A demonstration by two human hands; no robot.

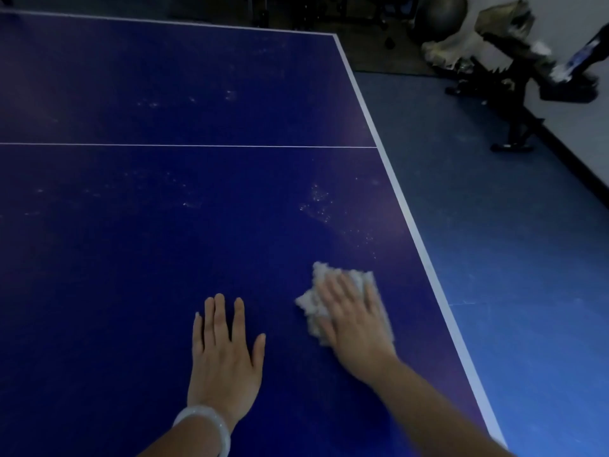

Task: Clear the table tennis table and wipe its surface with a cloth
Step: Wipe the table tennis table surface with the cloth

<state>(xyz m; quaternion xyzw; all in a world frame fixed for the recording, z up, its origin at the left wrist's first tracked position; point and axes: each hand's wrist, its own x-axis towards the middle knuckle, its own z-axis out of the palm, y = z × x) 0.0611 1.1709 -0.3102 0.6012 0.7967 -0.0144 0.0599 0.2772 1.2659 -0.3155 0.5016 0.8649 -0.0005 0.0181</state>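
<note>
The deep blue table tennis surface (pixel 164 258) carries a white border stripe, a thin white centre line and pale whitish speckles. The fluffy cloth (pixel 316 311) is white. A translucent white bangle (pixel 206 427) circles one wrist. The floor (pixel 514 258) is lighter blue.

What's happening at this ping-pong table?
A person is wiping the blue table. Their right hand presses a white cloth flat near the right edge, while the left hand rests flat on the surface beside it. Pale specks still show farther up the table.
</note>
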